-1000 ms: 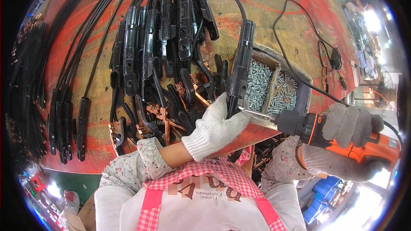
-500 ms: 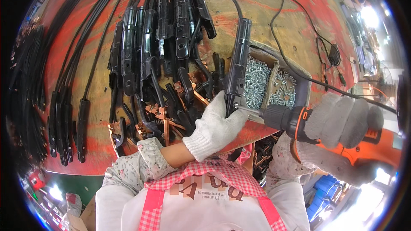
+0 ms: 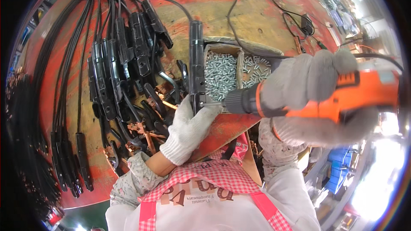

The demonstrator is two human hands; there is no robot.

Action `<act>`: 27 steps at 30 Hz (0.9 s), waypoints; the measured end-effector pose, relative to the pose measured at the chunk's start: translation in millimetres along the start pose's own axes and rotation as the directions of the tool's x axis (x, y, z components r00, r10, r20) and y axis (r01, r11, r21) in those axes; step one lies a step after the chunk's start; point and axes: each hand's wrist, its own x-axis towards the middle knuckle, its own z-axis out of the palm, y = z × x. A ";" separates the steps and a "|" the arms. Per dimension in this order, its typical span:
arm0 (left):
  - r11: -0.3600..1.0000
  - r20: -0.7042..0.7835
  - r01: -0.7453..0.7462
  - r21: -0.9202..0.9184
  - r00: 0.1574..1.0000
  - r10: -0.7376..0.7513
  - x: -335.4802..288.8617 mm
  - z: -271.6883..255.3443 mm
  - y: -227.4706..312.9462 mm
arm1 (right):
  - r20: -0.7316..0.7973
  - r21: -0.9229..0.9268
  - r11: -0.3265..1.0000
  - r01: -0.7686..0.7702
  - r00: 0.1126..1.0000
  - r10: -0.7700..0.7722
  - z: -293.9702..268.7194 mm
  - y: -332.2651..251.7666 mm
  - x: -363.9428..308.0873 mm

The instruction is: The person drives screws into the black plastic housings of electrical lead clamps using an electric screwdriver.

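My left hand [image 3: 187, 128], in a white knit glove, is closed around the lower end of a black electrode holder handle [image 3: 196, 55]. The handle stands lengthwise beside the screw box, a black cable running from its far end. In a grey-palmed glove, my right hand [image 3: 299, 79] grips an orange and black power screwdriver [image 3: 314, 108]. Its bit [image 3: 212, 103] points left and meets the side of the handle just by my left fingertips. Whether a screw sits at the bit's tip is too small to tell.
An open cardboard box [image 3: 241, 66] holds silvery screws in two compartments. More black handles [image 3: 112, 75] with cables and copper jaws [image 3: 139, 130] pile up to the left. Further left hang bundled black cables [image 3: 25, 132]. A thin cord [image 3: 229, 15] loops across the worn red table [image 3: 231, 130].
The view has turned, so the table's things sit further left in the picture. The screwdriver now lies more level, its bit still at the handle. Both hands keep their grip.
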 end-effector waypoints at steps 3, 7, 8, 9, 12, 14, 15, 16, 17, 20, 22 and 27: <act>0.994 -0.017 0.073 -0.087 0.997 -0.075 -5.0 3.1 15.0 | -0.275 -0.454 0.891 0.000 0.951 -0.140 -10.9 -26.9 -9.6; 0.991 -0.009 0.006 -0.137 1.000 -0.007 -16.7 -17.7 28.9 | -0.412 -0.639 0.764 -0.091 0.879 -0.239 -47.0 -35.4 -27.2; 0.998 -0.086 -0.045 -0.040 0.995 0.041 -20.4 -14.8 41.2 | -0.415 -0.682 0.727 -0.077 0.860 -0.297 -58.1 -35.1 -32.3; 0.993 -0.127 -0.111 0.035 0.985 0.115 -21.6 -16.1 49.1 | -0.414 -0.723 0.688 -0.065 0.838 -0.356 -64.5 -36.0 -35.1; 0.966 -0.210 -0.159 0.205 0.957 0.202 -17.9 -35.7 62.3 | -0.380 -0.716 0.689 -0.112 0.890 -0.250 -60.8 -29.2 -39.7; 0.990 -0.165 -0.138 0.011 0.977 0.138 -18.8 -45.2 68.0 | -0.420 -0.717 0.681 -0.147 0.871 -0.255 -62.3 -27.7 -41.1; 0.984 -0.064 -0.149 -0.100 0.988 0.143 -18.9 -54.3 65.5 | -0.423 -0.718 0.681 -0.146 0.868 -0.259 -63.1 -27.5 -42.3; 0.971 -0.158 -0.168 -0.168 0.977 0.142 -20.0 -35.2 67.9 | -0.426 -0.732 0.665 -0.149 0.862 -0.276 -62.6 -22.6 -42.2; 0.953 -0.241 -0.190 -0.235 0.961 0.132 -18.4 -14.5 70.1 | -0.426 -0.752 0.641 -0.151 0.854 -0.298 -62.6 -21.5 -42.5; 0.982 -0.068 -0.075 -0.173 0.996 0.064 -6.9 -9.0 52.9 | -0.437 -0.755 0.635 -0.165 0.848 -0.299 -54.5 -29.5 -35.7; 0.993 0.102 0.017 -0.116 0.995 -0.005 0.8 -11.7 33.5 | -0.410 -0.748 0.651 -0.125 0.859 -0.307 -44.0 -36.0 -29.7; 0.998 -0.105 0.016 -0.055 0.994 -0.022 5.6 17.1 18.7 | -0.349 -0.740 0.672 -0.023 0.867 -0.355 -25.2 -47.3 -12.8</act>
